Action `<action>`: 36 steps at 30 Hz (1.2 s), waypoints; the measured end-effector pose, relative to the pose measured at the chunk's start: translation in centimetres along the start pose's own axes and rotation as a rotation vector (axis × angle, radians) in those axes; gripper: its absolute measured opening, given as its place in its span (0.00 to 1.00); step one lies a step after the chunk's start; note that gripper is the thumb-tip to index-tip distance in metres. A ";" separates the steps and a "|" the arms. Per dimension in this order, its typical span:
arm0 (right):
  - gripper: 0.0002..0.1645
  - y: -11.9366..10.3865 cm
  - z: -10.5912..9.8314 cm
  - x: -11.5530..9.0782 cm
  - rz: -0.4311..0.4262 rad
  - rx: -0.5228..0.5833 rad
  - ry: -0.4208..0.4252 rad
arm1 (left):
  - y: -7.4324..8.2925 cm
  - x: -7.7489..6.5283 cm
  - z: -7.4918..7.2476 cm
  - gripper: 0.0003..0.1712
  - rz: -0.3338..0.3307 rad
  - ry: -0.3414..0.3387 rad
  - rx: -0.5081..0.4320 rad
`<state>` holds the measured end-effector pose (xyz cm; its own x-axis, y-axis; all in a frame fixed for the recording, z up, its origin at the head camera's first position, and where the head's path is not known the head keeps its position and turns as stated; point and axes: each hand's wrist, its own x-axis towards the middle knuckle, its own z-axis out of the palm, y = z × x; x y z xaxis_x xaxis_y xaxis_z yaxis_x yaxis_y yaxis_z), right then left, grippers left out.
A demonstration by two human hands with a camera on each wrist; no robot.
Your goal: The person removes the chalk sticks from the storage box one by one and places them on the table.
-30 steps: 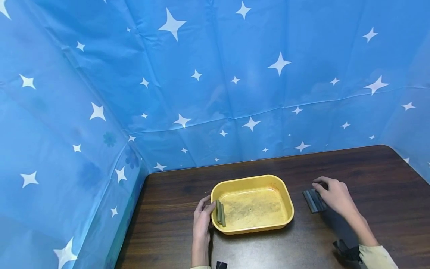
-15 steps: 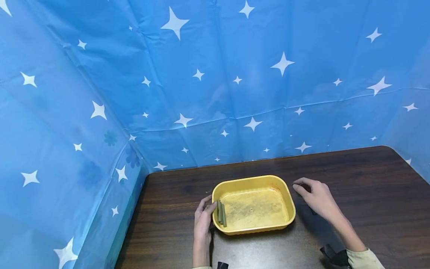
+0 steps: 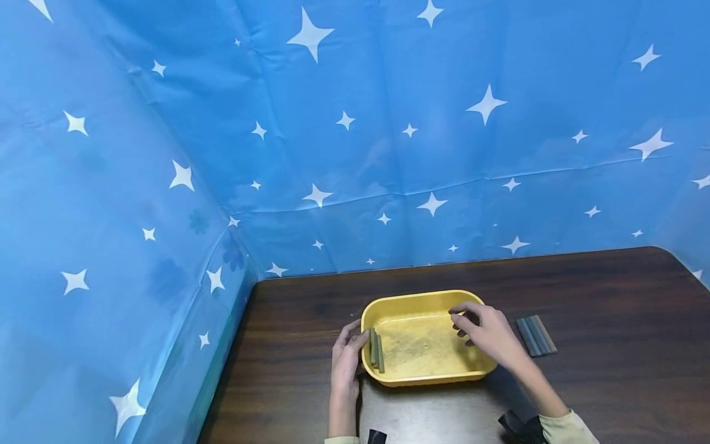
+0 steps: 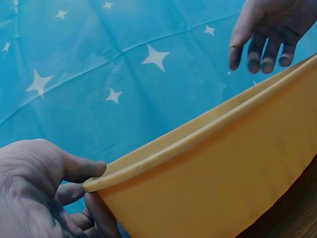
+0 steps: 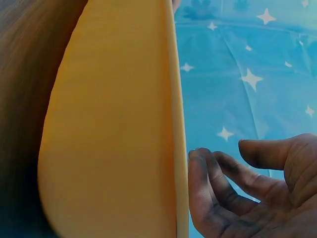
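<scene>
Just beside the left grip (image 3: 346,359), green sticks (image 3: 380,354) lie in the tray (image 3: 418,346).

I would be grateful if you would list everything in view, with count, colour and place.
tub: one, yellow, on the table
sticks in the tub: two or three, hard to separate, olive green, along its left end
sticks on the table: a small row, exact count unclear, mostly dark blue-grey, right of the tub
table: one, dark brown wood grain, under everything
backdrop: blue with white stars, behind and left
wrist bands: two, black, at the wrists
sleeves: two, pale, bottom edge
left hand: one, gripping the tub's left rim
right hand: one, above the tub's right end
</scene>
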<state>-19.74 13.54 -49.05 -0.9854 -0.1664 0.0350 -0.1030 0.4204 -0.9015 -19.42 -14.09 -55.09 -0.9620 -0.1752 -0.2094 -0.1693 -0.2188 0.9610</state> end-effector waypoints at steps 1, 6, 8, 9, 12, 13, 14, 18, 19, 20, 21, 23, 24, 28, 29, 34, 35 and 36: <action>0.15 -0.1 0.3 0.1 0.003 0.006 0.002 | 0.0 0.0 0.1 0.26 -0.002 -0.001 0.000; 0.14 -0.8 2.2 0.8 0.020 0.063 -0.010 | 0.0 0.1 0.1 0.26 -0.010 0.008 0.003; 0.15 -0.9 3.0 0.9 0.034 0.102 -0.011 | -0.1 0.2 0.1 0.26 -0.004 0.007 0.006; 0.15 -1.0 3.4 1.0 0.038 0.120 -0.013 | -0.1 0.2 0.1 0.26 -0.002 0.005 0.006; 0.17 -1.1 4.8 1.2 0.056 0.169 -0.014 | -0.1 0.2 0.1 0.26 0.001 0.003 0.004; 0.17 -1.1 5.3 1.2 0.062 0.181 -0.013 | 0.0 0.2 0.2 0.26 -0.001 0.005 0.004; 0.18 -1.1 5.8 1.3 0.067 0.191 -0.012 | -0.1 0.2 0.2 0.26 -0.002 0.005 0.004; 0.20 -1.1 7.6 1.6 0.083 0.193 -0.029 | -0.2 0.3 0.1 0.26 -0.005 0.007 0.010; 0.20 -1.1 8.0 1.7 0.086 0.183 -0.038 | -0.3 0.3 0.1 0.26 -0.003 0.006 0.011; 0.20 -1.0 8.4 1.7 0.086 0.167 -0.047 | -0.3 0.3 0.1 0.26 -0.002 0.006 0.013; 0.21 -1.1 8.7 1.8 0.083 0.152 -0.060 | -0.3 0.3 0.1 0.26 -0.002 0.006 0.015; 0.22 -1.1 9.3 1.9 0.082 0.130 -0.084 | -0.2 0.2 0.1 0.26 -0.005 0.002 0.012; 0.22 -1.2 9.6 1.9 0.084 0.123 -0.097 | -0.2 0.2 0.1 0.26 -0.006 -0.002 0.008; 0.24 -1.6 10.3 2.0 0.078 0.085 -0.145 | -0.1 0.1 0.1 0.26 -0.016 -0.009 -0.010; 0.25 -1.6 10.5 2.0 0.077 0.069 -0.157 | 0.0 0.1 0.1 0.25 -0.016 -0.008 -0.012; 0.27 -1.9 11.3 2.6 0.080 0.003 -0.200 | 0.1 0.1 0.0 0.25 -0.014 -0.007 -0.010; 0.27 -1.9 11.5 2.7 0.085 -0.002 -0.205 | 0.1 0.0 0.0 0.25 -0.015 -0.008 -0.009; 0.27 -1.9 11.6 2.8 0.089 -0.003 -0.208 | 0.1 0.0 0.0 0.25 -0.016 -0.008 -0.010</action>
<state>-20.71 1.92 -52.23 -0.9415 -0.3089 -0.1350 -0.0172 0.4440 -0.8958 -19.46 -14.15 -55.00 -0.9610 -0.1639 -0.2229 -0.1823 -0.2307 0.9558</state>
